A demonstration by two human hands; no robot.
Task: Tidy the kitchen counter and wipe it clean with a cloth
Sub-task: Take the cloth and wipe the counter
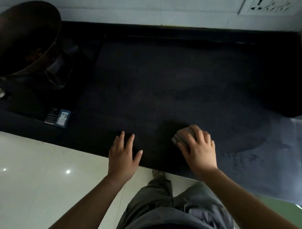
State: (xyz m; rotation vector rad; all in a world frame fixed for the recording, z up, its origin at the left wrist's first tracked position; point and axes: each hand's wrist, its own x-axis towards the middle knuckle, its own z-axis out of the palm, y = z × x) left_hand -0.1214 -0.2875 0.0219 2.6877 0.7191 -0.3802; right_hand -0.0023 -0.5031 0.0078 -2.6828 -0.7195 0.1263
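The dark kitchen counter (165,83) fills the middle of the head view. My right hand (199,149) presses a small brownish-grey cloth (182,133) flat onto the counter near its front edge, fingers spread over it. My left hand (123,153) rests flat on the counter's front edge, to the left of the cloth, fingers apart and holding nothing. A paler, wet-looking patch (266,154) covers the counter to the right of the cloth.
A large dark wok (27,36) sits on a stove (49,85) at the far left. A small blue card or packet (60,118) lies on the stove's front. White tiled wall behind; a wall socket (269,6) top right. Pale floor below.
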